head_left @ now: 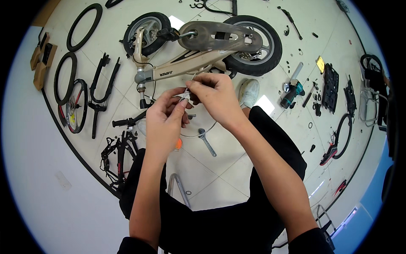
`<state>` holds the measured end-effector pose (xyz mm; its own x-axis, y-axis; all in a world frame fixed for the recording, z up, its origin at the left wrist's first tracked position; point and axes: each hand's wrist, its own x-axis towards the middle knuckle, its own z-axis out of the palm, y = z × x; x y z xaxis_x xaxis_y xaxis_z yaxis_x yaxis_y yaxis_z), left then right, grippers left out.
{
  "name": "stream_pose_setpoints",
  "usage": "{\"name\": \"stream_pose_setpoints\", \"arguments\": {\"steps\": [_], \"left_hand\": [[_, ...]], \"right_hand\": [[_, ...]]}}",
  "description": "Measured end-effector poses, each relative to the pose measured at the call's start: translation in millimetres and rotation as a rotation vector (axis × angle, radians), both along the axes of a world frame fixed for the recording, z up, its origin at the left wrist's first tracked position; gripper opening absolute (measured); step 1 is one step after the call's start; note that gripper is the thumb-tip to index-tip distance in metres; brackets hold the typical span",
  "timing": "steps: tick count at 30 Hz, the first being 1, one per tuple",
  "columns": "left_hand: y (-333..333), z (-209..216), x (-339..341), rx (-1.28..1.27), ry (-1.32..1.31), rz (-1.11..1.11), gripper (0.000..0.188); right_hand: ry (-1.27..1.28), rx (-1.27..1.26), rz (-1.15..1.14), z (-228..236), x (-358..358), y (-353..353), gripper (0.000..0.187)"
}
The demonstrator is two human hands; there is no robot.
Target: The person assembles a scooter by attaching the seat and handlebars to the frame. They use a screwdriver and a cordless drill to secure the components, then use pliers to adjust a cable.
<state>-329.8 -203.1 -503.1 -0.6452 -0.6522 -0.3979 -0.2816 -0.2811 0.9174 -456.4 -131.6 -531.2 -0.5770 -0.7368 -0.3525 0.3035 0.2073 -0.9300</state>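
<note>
Both my hands meet in the middle of the view, pinching at a thin light-grey cable [198, 135]. The thumb and fingers of my left hand [164, 116] close around a small pale piece at the cable. Fingertips of my right hand [218, 99] pinch the cable just above it; the exact piece between the fingers is too small to name. The cable loops below the hands and also runs up toward a beige folding bike frame [182, 67] lying on its side, with a rear wheel [277, 53] and a smoky chain cover [211, 36].
An adjustable wrench [207, 143] lies on the tiled floor below my hands. At left are tires [69, 78], a black fork [95, 82] and a wheel [77, 106]. Right of my shoe [249, 92] lie a teal power drill [292, 95], a hammer [311, 94] and a black tool case [330, 88].
</note>
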Motion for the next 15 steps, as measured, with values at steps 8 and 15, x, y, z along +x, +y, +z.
{"name": "stream_pose_setpoints", "arguments": {"steps": [8,15], "left_hand": [[0,0,-1,-0.239,-0.22,-0.031,0.021],[-3,5,0,-0.324,-0.25,0.001,0.015]], "right_hand": [[0.244,0.024,-0.063,4,9,-3,0.014],[0.573,-0.078,-0.031,3,19,-1,0.017]]}}
